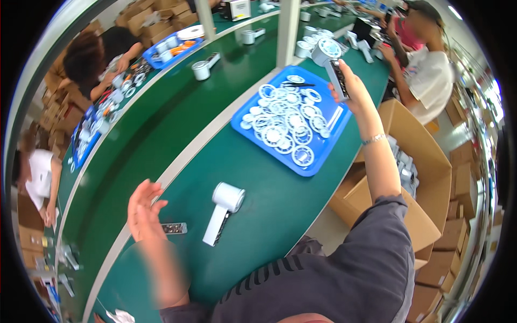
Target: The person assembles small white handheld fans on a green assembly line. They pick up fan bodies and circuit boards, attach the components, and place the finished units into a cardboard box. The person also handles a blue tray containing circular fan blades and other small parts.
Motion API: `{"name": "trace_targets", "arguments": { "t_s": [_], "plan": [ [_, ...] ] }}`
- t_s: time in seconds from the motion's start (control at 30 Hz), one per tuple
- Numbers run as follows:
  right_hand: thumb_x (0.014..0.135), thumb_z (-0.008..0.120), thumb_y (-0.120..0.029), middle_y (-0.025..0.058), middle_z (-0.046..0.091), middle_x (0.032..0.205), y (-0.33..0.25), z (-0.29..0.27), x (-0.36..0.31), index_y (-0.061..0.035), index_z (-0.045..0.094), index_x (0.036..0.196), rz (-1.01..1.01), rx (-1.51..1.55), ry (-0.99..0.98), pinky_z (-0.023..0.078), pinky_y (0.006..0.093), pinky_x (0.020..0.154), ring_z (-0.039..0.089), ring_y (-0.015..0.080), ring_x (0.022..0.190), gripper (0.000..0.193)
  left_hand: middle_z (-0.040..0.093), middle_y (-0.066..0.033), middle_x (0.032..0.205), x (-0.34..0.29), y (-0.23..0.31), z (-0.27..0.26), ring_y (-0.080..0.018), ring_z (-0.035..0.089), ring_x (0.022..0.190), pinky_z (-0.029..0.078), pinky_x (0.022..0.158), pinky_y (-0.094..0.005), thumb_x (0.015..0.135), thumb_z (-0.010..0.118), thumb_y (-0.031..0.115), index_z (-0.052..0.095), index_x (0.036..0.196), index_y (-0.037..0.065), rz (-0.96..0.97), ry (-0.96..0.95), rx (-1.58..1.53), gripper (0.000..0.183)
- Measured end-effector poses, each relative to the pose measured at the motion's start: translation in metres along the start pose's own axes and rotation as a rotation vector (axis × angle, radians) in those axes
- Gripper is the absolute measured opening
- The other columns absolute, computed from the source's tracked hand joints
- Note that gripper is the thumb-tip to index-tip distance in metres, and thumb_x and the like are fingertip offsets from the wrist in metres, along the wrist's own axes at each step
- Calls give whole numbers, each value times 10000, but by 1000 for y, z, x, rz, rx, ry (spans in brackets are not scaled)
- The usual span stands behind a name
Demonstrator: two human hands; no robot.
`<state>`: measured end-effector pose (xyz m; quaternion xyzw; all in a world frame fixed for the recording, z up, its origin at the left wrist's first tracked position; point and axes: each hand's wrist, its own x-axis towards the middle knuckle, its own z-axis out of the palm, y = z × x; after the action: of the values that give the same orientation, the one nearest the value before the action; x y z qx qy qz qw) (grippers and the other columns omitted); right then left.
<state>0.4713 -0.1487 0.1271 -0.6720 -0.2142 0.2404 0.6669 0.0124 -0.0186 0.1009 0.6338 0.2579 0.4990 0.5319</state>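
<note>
"So, in the head view, how do the arms stand?"

"Right arm stretched far forward; the right hand [350, 86] has its fingers clamped around the handle of a grey-white device [326, 52], held up by the far right side of the blue tray [322, 157]; the left hand [144, 212] is raised, fingers loosely bent and slightly apart, nothing visible in its grasp; its forearm is blurred."

"And the edges, the room?"

"A pale rail [207, 138] runs just past the left hand; a slab-shaped part [174, 228] lies just beside that hand; a second device [229, 197] lies on the green table [269, 226], tabletop showing between it and the tray of white rings [302, 155]; beyond the table's right edge, the right forearm passes over a cardboard box [431, 156]."
</note>
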Motion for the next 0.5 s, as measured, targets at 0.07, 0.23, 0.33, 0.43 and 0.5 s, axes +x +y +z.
{"name": "trace_targets", "arguments": {
  "t_s": [0.07, 0.23, 0.33, 0.43, 0.5],
  "plan": [
    [864, 540, -473, 87, 596, 693, 18, -29, 21, -3, 571, 918, 61, -12, 25, 431, 272, 405, 538, 141, 492, 474, 577, -165, 1093, 0, 0, 0, -216, 560, 984, 462, 769, -299, 944, 416, 310, 505, 1189, -59, -4, -3, 7, 452],
    [787, 692, -310, 98, 624, 783, 51, -88, 53, 5, 587, 976, 190, -48, 116, 467, 270, 455, 573, 143, 582, 382, 587, -154, 1079, 1, -3, 2, -199, 558, 976, 455, 763, -288, 943, 420, 302, 514, 1191, -40, -26, -5, 49, 432],
    [777, 702, -303, 97, 627, 786, 61, -111, 71, 8, 590, 971, 254, -85, 222, 486, 273, 476, 583, 147, 594, 383, 589, -150, 1077, 1, -5, 2, -195, 558, 976, 453, 763, -285, 941, 427, 288, 519, 1190, -35, -42, -13, 73, 419],
    [762, 712, -294, 97, 630, 790, 69, -127, 92, 9, 609, 939, 274, -203, 298, 511, 289, 522, 599, 163, 626, 366, 589, -148, 1079, -2, -6, -1, -193, 557, 976, 453, 766, -282, 934, 443, 266, 521, 1190, -36, -72, -7, 112, 403],
    [743, 722, -296, 106, 635, 801, 77, -135, 107, 26, 621, 922, 269, -289, 358, 513, 303, 541, 606, 182, 638, 382, 588, -146, 1081, -4, -8, -4, -190, 556, 977, 453, 767, -281, 927, 456, 250, 522, 1192, -35, -106, -1, 138, 395]
  ]
}}
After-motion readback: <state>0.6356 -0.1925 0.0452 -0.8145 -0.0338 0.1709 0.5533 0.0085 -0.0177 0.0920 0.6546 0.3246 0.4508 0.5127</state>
